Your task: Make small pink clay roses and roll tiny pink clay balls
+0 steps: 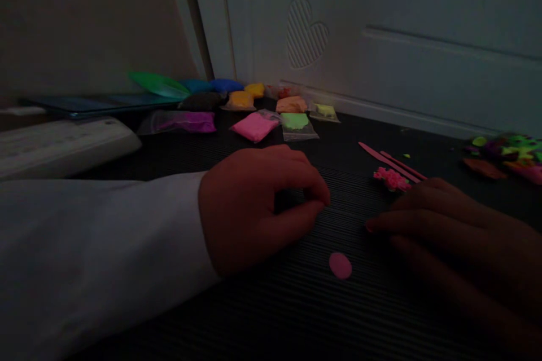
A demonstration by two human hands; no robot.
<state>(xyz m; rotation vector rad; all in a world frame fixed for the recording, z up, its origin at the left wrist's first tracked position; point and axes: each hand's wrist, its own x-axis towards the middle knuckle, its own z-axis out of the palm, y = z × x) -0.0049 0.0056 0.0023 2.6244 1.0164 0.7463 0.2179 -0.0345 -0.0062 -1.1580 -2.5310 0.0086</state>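
Note:
My left hand (265, 203), coming out of a white sleeve, is held over the dark ribbed table with thumb and index fingertips pinched together. Whatever may be between those tips is hidden. To the right, my right hand (453, 242) rests low with its fingers stretched forward; a small pinkish spot at the index tip could be nail or clay. A flat pink clay disc (340, 265) lies on the table between the hands, touched by neither. Just beyond my right hand sits a bumpy pink clay cluster (392, 179), beside two pink modelling tools (392, 162).
Along the back are clay packets, among them pink (256, 126), light green (295, 122), purple (186, 122) and orange (240, 100). A white power-strip-like block (63, 144) and a dark flat device (101, 102) lie left. Multicoloured clay (519, 152) sits far right. A white panel (381, 67) rises behind.

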